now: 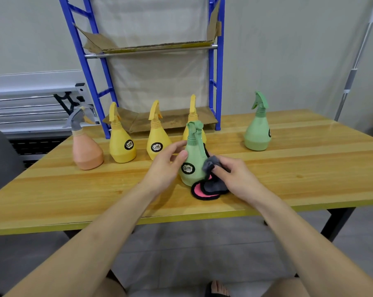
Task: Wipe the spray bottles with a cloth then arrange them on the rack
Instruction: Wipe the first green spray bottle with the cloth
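A green spray bottle point(191, 159) stands upright on the wooden table point(299, 168) in front of me. My left hand point(167, 166) grips its left side, thumb on the front. My right hand point(230, 176) holds a grey cloth with pink and black edging point(211, 185) against the bottle's right side. Behind stand three yellow bottles point(122, 144) point(157, 138) point(193, 118), a peach bottle with a grey trigger point(86, 151) at the left, and another green bottle point(258, 129) at the right. The blue rack point(218, 82) stands at the table's back edge.
Cardboard sheets line the rack's lower shelf point(175, 120) and its upper shelf point(151, 47). A dark chair back point(1, 157) sits at the table's left. A metal pole point(352, 71) leans along the wall at the right.
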### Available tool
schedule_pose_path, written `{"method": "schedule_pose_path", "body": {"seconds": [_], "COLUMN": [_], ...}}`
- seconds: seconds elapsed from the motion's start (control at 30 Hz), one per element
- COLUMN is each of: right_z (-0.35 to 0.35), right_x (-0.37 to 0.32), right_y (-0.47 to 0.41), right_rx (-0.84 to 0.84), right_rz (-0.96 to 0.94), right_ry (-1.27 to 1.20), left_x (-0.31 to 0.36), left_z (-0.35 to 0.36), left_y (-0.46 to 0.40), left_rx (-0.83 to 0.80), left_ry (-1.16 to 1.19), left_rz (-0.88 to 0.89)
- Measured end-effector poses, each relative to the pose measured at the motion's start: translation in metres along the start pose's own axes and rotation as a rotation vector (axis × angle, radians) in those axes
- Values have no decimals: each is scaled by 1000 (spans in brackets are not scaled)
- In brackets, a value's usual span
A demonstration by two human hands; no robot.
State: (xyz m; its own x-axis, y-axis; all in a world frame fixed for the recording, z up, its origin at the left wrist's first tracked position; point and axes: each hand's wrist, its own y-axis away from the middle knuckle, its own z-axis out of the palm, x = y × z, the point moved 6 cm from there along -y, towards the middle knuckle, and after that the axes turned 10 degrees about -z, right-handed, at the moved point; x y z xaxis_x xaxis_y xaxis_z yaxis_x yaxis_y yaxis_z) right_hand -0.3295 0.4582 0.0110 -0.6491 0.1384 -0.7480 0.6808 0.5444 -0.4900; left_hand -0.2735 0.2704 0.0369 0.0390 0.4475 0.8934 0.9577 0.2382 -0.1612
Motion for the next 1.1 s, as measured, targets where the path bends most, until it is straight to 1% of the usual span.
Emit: {"method": "schedule_pose_path", "body": {"seconds": [0.07,0.17,0.27,0.33,0.43,0.5,0.57,0.63,0.7,0.8,0.9,0.97,1.1], "right_z": [-5,-5,-8,-12,-12,-9,-5,-3,-5,-9,-7,-7,-2], "right_x": [4,-4,-26,-40,-43,-35,-23,-14,-12,-15,-18,-19,-23], "right_y": [-1,-2,-8,-15,-21,-14,-1,11,16,19,25,30,39], "right_rx": [-49,-64,-5,36,64,78,32,-27,-75,-129,-99,-63,-28], "right_rz": [34,18,-32,-70,-83,-61,-28,14,57,99,133,142,148], "right_ry": [61,75,27,-8,-18,-7,1,28,79,208,286,312,343], "left_x": [0,0,-2,-2,-2,-3,-3,-4,-4,-2,-2,-3,2], "left_z": [1,2,2,4,10,13,13,12,11,7,2,2,4], "left_y": [3,5,2,1,3,5,7,7,9,11,14,16,23], "left_rx": [-24,-31,32,41,0,7,28,30,17,2,39,62,185], "left_ry": [56,47,-76,-146,-137,-129,-128,-58,-9,-29,-79,-87,58], "left_rz": [-4,15,55,70,68,73,51,25,12,22,34,7,0]}}
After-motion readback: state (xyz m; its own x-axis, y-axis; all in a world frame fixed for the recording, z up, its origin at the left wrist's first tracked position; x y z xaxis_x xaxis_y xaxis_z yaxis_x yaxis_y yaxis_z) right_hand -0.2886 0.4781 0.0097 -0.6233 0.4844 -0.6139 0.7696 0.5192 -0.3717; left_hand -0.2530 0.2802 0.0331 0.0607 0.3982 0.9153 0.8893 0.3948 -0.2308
